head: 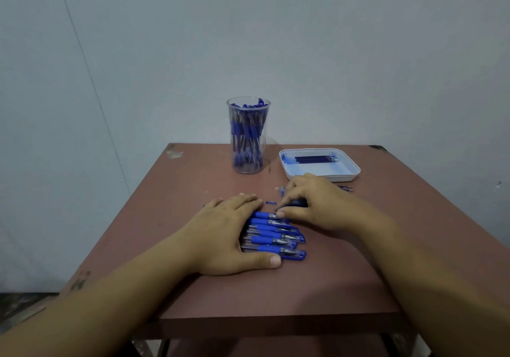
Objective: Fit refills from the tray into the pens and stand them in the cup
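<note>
Left hand [229, 229] laid flat over the pile of pens [276, 236] on the table [331, 274], right hand [311, 205] curled, thumb and forefinger seemingly pinching the farthest pen [263, 214] (blurry there), refills [316, 159] in the tray [345, 176], cup [248, 136] behind

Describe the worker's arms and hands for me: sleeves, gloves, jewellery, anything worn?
Nothing worn shows. The left hand and right hand are bare: no gloves, rings or watch. The left forearm and right forearm are bare too, with no sleeve in view. The visible thumbnails are short and unpainted.
</note>
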